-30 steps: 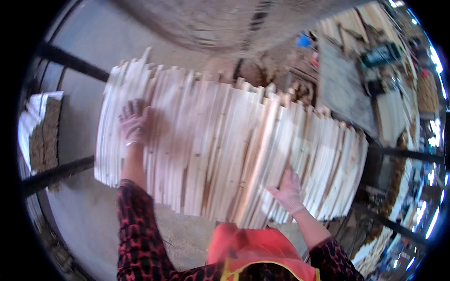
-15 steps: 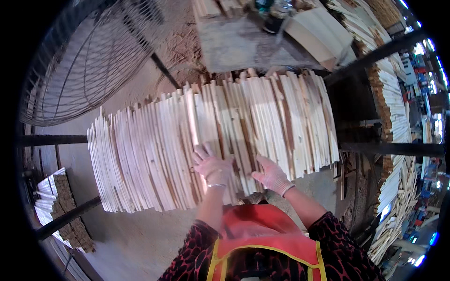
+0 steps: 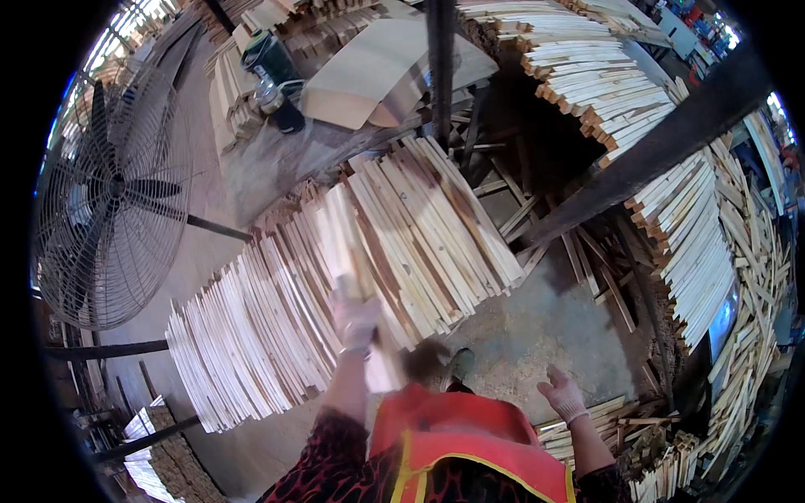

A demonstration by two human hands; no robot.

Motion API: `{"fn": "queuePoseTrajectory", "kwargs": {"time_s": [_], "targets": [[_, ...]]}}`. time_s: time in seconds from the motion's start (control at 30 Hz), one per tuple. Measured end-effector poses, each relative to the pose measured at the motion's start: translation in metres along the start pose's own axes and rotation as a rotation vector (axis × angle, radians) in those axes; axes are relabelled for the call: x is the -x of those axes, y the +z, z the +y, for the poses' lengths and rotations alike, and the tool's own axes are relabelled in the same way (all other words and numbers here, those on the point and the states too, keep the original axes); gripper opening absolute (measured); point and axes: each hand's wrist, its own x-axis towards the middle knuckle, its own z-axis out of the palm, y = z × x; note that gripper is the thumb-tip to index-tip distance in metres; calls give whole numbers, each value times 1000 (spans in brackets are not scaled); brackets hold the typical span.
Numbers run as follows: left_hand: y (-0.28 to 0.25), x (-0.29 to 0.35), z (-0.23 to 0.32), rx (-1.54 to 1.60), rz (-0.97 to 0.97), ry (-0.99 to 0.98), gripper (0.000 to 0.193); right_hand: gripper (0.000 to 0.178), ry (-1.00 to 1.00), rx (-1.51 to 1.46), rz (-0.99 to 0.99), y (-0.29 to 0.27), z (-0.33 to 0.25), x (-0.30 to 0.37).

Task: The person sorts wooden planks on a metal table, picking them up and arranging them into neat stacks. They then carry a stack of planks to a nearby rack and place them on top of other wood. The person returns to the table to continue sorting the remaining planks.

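Observation:
A long row of pale wooden strips (image 3: 260, 327) lies side by side across the middle. My left hand (image 3: 356, 321), in a light glove, is closed around a few wooden strips (image 3: 344, 230) in that row; motion blurs them, and their lower ends stick out towards my red apron (image 3: 457, 419). My right hand (image 3: 563, 396), also gloved, is off to the right, apart from the row and above the floor. Its thumb stands away from the fingers, and nothing shows in it. Below it is a low pile of wooden pieces (image 3: 587, 427).
A large caged fan (image 3: 117, 189) stands at the left. Beyond the row, a table holds a cardboard piece (image 3: 365, 71), a dark bottle (image 3: 278, 107) and a green container (image 3: 268, 57). Dark metal bars (image 3: 646, 151) cross the right side, before long stacks of strips (image 3: 688, 243).
The view has swung to the right. My right hand has left the row and moved out to the right. My left hand has closed on strips it was lying flat upon.

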Motion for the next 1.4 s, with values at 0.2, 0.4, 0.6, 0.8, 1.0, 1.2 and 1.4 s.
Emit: {"fn": "queuePoseTrajectory", "kwargs": {"time_s": [0.2, 0.4, 0.6, 0.8, 1.0, 1.2, 1.4], "targets": [[129, -34, 174, -326, 14, -72, 107, 76, 104, -365, 127, 23, 87, 19], [166, -24, 312, -401, -343, -279, 108, 56, 290, -178, 67, 78, 171, 49], [176, -48, 249, -265, -197, -139, 107, 29, -241, 462, 76, 157, 248, 48], [175, -106, 213, 49, -298, -8, 70, 38, 227, -259, 159, 106, 170, 42], [205, -121, 191, 351, -324, -41, 61, 66, 57, -270, -126, 12, -7, -30], [138, -124, 195, -475, -35, 403, 73, 70, -77, -587, -120, 40, -16, -112], [140, -140, 150, -718, -48, 431, 85, 71, -32, -356, -144, 41, 11, -88]]}}
